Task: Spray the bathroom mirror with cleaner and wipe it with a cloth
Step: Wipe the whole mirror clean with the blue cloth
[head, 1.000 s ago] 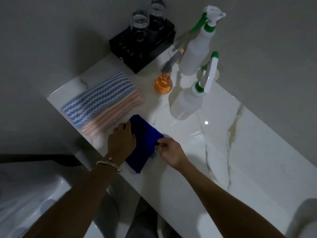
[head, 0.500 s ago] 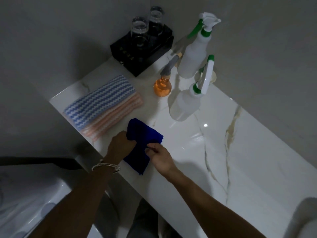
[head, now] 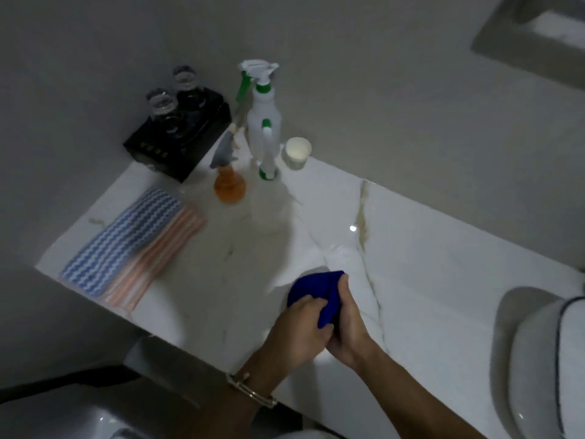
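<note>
Across the whole middle of the view runs the white marble table (head: 427, 280), the biggest thing I see, with a sink (head: 538, 359) at its right end. On the left part of the table lie two folded striped cloths (head: 133, 239), one blue and one pink, overlapping. Behind them, against the wall, a black tray (head: 177, 144) carries two glasses (head: 164, 106). Beside the tray stand two white spray bottles (head: 262, 122) with green parts, one behind the other, and just in front an orange bottle (head: 229, 185). A small paper cup (head: 297, 152) stands to the right of the bottles. Near the front edge, well apart from the bottles, I hold the blue cloth (head: 311, 288) with both hands. My left hand (head: 297, 331) has its fingers closed on the cloth from the left, and my right hand (head: 346, 327) grips it from the right side. I cannot tell if the cloth touches the table. A bracelet (head: 251, 391) sits on my left wrist.
</note>
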The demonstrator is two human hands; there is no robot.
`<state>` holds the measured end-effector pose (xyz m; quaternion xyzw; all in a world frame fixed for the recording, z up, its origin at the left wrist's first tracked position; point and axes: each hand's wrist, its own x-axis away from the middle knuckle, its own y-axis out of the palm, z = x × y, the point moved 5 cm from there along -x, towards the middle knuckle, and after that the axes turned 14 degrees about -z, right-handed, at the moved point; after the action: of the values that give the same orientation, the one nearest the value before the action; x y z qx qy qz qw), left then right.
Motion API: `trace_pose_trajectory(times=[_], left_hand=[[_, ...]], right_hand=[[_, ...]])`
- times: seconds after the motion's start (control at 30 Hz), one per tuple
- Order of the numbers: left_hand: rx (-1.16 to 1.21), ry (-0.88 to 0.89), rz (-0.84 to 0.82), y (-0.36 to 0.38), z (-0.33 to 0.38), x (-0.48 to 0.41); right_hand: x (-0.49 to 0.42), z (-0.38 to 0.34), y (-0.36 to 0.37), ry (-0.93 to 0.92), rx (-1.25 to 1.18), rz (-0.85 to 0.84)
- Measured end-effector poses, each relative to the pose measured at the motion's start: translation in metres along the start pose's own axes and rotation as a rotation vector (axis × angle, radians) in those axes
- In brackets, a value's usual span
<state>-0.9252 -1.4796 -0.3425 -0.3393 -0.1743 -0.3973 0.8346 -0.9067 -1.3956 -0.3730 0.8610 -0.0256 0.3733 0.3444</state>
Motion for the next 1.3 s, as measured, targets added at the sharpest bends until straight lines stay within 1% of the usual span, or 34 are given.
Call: trace_pose_trajectory(times=[0.1,0.17,0.23,0.3,0.37,0.47,0.5,0.57,0.63,0.73,0.8,0.9,1.0,1.1,1.17,1.3], left_hand=[[-0.053,0.021,-0.085,0.027,0.028,-0.008],[-0.089,0.029,-0.109,0.033,0.046,-0.015],[-0.049,0.072,-0.15,0.032,0.066,-0.02],[0.006,0.147,-0.148,0.028,0.09,-0.022],[0.04,0.164,-0.038,0.026,0.107,-0.026],[0.056,0.16,0.216,0.032,0.12,-0.038],[0.093,0.156,0.261,0.039,0.121,-0.044],[0.23,0.114,0.275,0.059,0.125,-0.051],[0.381,0.05,0.221,0.085,0.13,-0.052],[0.61,0.036,0.06,0.132,0.136,-0.049],[0.722,-0.008,-0.001,0.158,0.135,-0.044],[0.757,-0.102,-0.021,0.18,0.127,-0.041],[0.84,-0.125,0.008,0.188,0.122,-0.033],[0.919,-0.092,0.028,0.187,0.117,-0.028],[0.964,-0.043,0.001,0.185,0.116,-0.027],[0.915,0.061,-0.083,0.178,0.121,-0.028]], right_hand=[[0.022,-0.008,-0.019,0.01,-0.054,0.011],[0.035,-0.023,-0.027,-0.003,-0.064,0.007],[0.047,-0.043,-0.038,-0.029,-0.07,0.009],[0.06,-0.06,-0.05,-0.046,-0.057,0.001],[0.073,-0.075,-0.064,-0.088,-0.035,-0.017],[0.099,-0.087,-0.087,-0.154,-0.074,-0.021],[0.108,-0.089,-0.096,-0.163,-0.089,-0.02],[0.124,-0.087,-0.115,-0.17,-0.115,-0.033],[0.139,-0.081,-0.135,-0.16,-0.128,-0.055],[0.158,-0.073,-0.166,-0.146,-0.135,-0.086],[0.168,-0.069,-0.184,-0.133,-0.109,-0.096],[0.177,-0.063,-0.203,-0.093,-0.087,-0.119],[0.179,-0.058,-0.215,-0.055,-0.078,-0.133],[0.177,-0.055,-0.221,-0.036,-0.088,-0.152],[0.175,-0.053,-0.224,-0.034,-0.097,-0.149],[0.168,-0.049,-0.225,-0.026,-0.113,-0.095]])
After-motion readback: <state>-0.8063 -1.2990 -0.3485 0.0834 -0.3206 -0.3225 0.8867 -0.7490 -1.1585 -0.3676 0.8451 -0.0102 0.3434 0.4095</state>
